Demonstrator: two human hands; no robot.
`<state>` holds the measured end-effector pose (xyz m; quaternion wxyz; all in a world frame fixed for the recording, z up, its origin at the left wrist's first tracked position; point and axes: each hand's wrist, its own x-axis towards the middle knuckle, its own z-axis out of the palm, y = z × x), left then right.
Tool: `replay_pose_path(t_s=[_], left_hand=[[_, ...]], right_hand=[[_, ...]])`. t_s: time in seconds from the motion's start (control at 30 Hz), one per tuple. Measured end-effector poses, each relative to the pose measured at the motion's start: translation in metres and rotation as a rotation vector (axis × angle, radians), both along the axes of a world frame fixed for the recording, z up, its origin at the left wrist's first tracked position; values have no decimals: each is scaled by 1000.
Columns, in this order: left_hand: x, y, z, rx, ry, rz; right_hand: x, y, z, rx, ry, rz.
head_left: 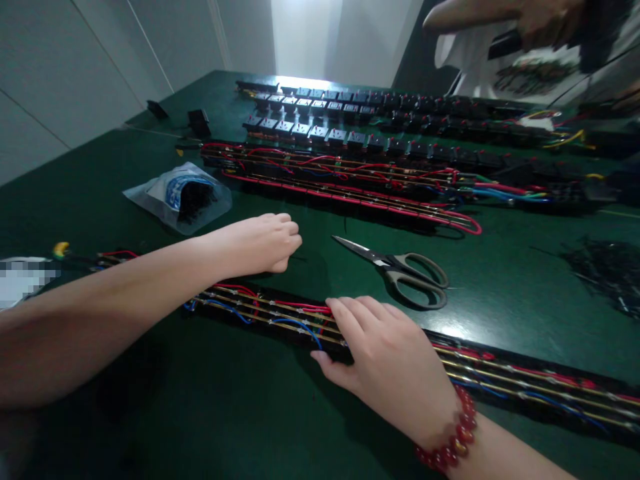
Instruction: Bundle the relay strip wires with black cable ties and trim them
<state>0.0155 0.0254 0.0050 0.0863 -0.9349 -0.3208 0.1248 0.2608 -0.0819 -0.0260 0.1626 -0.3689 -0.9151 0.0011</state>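
My left hand [273, 243] is closed, held above the table behind a long wired strip [280, 317]. A thin dark line shows by its fingers; what the fist holds, if anything, cannot be made out. My right hand [387, 360] lies across the same strip, fingers over the far side and thumb at the near edge, gripping it. Brass rails with red and blue wires run along this black strip. Scissors [400, 267] lie behind my right hand, blades pointing left. Beyond my left forearm is an open plastic bag [165, 200] of thin black pieces.
More wired strips [340, 190] and rows of black socket modules [320, 133] lie across the back. A heap of thin black pieces [610, 270] sits at right. Another person's hand [547, 23] holds something dark at upper right. Two loose black parts [199, 123] lie at back left.
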Motion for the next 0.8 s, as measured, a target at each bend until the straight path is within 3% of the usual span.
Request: replay_pose_path(t_s=[0.17,0.33,0.5,0.8], left_hand=[[37,57,13,98,-5,-118],[58,99,-1,139,-43,-176],[57,106,-14,145,-71,-195],[73,102,-10,126,-44,-231]], right_hand=[[0,-1,0,-27,-15,-4],[-1,-2,-1,-79,-39,-21],[-2,-4,-1,-96,-64,-25],[-3,-4,3,-134,-78,-28]])
